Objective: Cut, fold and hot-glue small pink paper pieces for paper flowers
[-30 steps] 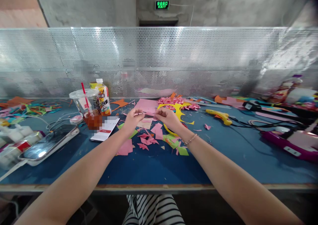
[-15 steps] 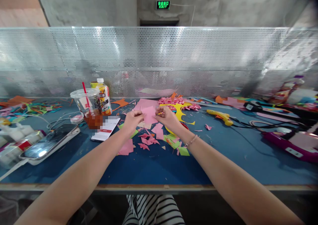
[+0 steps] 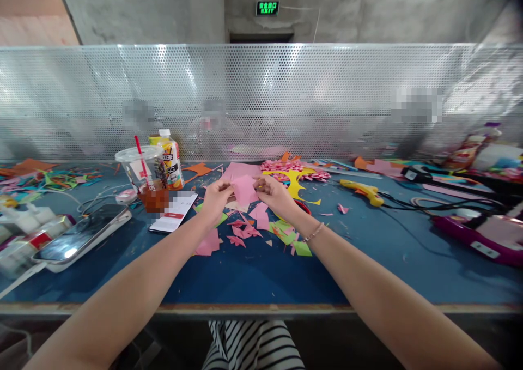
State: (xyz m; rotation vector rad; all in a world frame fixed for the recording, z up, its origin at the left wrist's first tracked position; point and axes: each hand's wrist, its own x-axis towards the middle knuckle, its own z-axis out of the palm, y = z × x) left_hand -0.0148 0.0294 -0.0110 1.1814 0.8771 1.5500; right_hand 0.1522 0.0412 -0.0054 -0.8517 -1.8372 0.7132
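The small pink paper square (image 3: pixel 244 189), edge-on a second ago, now faces the camera just right of the clear plastic cup (image 3: pixel 146 175). Left hand (image 3: pixel 216 200) and right hand (image 3: pixel 276 194) pinch its sides, probably creasing.

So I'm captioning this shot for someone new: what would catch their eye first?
Both hands, left and right, hold up a pink paper mid-table. Beneath lie pink and green scraps on the blue table; a cup with a red straw stands left.
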